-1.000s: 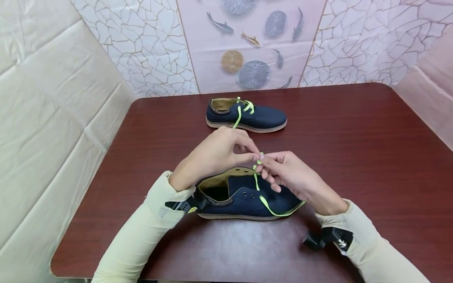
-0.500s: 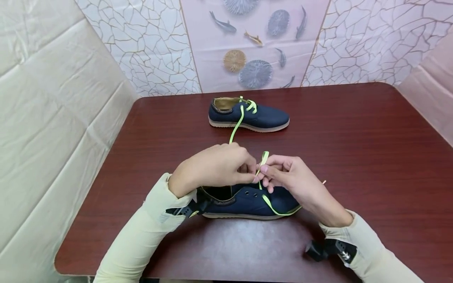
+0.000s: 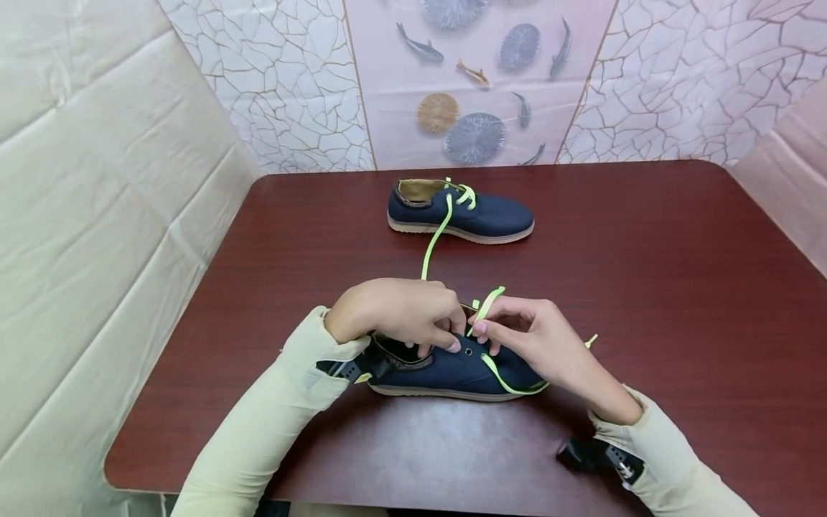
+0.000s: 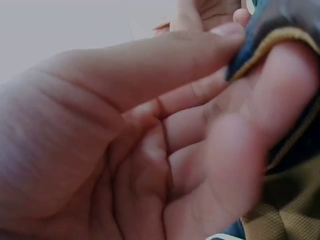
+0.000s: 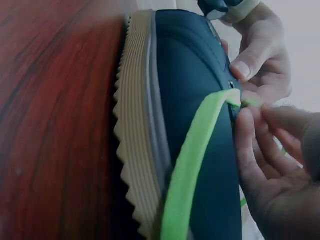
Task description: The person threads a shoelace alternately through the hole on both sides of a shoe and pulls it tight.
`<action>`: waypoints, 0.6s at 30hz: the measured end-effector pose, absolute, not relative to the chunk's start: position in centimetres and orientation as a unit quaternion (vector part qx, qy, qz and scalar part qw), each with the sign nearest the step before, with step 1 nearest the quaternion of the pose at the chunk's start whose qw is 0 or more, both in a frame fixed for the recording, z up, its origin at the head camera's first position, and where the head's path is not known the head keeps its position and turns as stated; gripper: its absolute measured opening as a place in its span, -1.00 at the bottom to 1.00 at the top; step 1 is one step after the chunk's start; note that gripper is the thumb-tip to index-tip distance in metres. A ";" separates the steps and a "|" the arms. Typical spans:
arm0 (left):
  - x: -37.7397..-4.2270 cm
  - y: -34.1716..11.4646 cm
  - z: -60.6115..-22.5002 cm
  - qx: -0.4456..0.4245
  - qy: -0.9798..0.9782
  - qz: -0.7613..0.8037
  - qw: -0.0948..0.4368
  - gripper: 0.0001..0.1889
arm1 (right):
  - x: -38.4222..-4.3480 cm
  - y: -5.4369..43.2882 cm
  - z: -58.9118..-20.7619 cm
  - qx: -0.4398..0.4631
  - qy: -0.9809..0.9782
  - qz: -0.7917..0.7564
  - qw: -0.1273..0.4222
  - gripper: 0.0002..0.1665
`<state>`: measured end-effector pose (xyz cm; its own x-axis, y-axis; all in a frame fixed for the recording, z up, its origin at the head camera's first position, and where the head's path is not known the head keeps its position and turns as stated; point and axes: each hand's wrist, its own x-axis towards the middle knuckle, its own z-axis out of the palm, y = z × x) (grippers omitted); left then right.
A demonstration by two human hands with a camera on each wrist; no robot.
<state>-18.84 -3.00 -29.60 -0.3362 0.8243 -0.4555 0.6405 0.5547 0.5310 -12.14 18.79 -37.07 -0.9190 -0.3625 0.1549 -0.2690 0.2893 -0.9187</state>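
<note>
A navy lace-up shoe [image 3: 429, 378] lies nearest me, toe to the right. My left hand [image 3: 400, 310] pinches its near eyelet flap; in the left wrist view the thumb is outside and a finger goes under the tan-trimmed edge [image 4: 287, 34]. Between thumb and fingers, my right hand [image 3: 536, 337] pinches the neon-green shoelace [image 3: 489, 303] above the tongue area, its end sticking up. Another stretch of the shoelace [image 5: 192, 155] runs from a front eyelet down over the shoe's side in the right wrist view. Fingers hide part of the shoe opening.
A matching navy shoe [image 3: 500, 215] stands farther back on the dark red table [image 3: 646, 287]. From it a green lace [image 3: 434, 248] trails toward my left hand. A patterned backdrop [image 3: 474, 93] rises behind the table, with pale cloth on the left.
My left hand has left the lace and moved down to the near shoe's eyelet flap. The right hand, holding the lace, has come slightly lower and to the right.
</note>
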 end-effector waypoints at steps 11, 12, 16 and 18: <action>-19.6 -3.0 -30.1 0.447 0.806 0.130 0.365 -0.86 | -12.0 18.5 -38.3 -0.306 0.828 -0.465 -0.071 -0.89; -19.6 -3.0 -30.1 0.449 0.806 0.130 0.362 -0.87 | -12.0 18.5 -38.4 -0.320 0.827 -0.455 -0.083 -0.89; -19.4 -2.9 -30.0 0.459 0.806 0.132 0.349 -0.88 | -11.9 18.3 -38.6 -0.346 0.819 -0.442 -0.119 -0.79; -19.4 -2.8 -29.9 0.462 0.804 0.136 0.347 -0.89 | -11.8 18.2 -38.5 -0.346 0.818 -0.439 -0.137 -0.75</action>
<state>-19.40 -2.85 -29.89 -0.3312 0.8386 -0.4325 0.6491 0.5351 0.5406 -11.83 18.22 -38.54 -0.7232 -0.4455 0.5277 -0.6860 0.3746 -0.6238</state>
